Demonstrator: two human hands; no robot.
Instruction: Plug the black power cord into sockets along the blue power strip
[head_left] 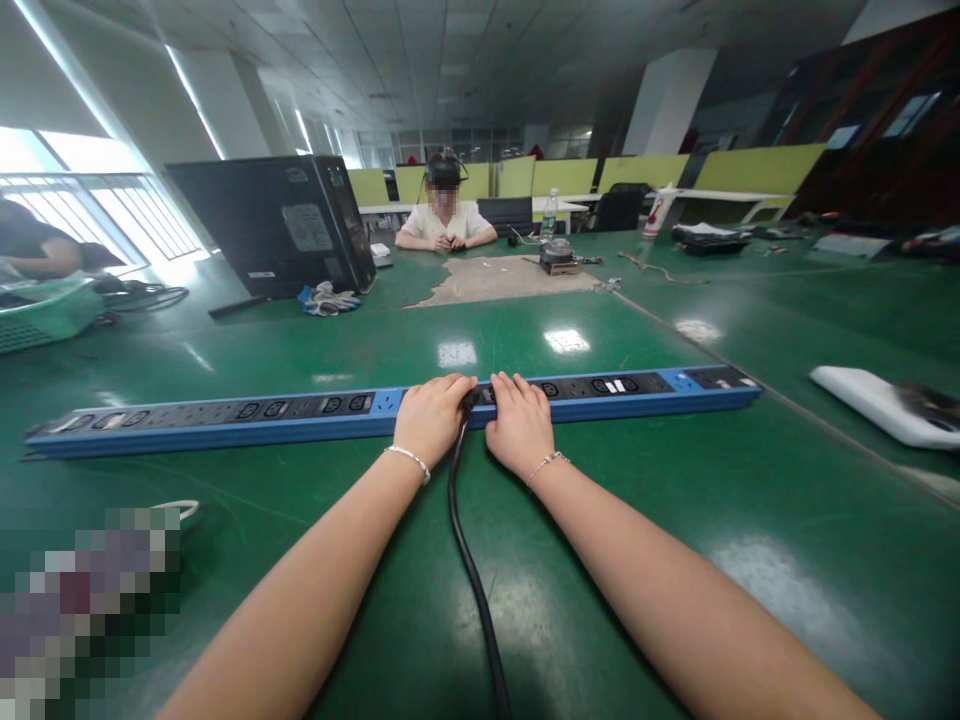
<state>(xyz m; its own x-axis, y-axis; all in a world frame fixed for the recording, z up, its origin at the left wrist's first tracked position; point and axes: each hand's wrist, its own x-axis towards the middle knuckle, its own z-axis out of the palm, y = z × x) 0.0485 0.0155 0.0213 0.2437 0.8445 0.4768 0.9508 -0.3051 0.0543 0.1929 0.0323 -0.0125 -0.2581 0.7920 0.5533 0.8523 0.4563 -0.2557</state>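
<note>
Currently, my left hand [429, 422] and right hand [523, 425] curl over the blue-and-black power strip [615, 406], flanking the black cable [469, 560]; pinch indiscernible, labels illegible.

"How does the power strip [225, 436] lie?"

"Crosswise on the green bench [337, 345], sockets up. It's long, blue-sided and mostly black on top."

"And the black cord [455, 510]?"

"It bends gently across the near side. Its far end reaches the power strip's middle; whether it's plugged in, I can't tell."
</note>
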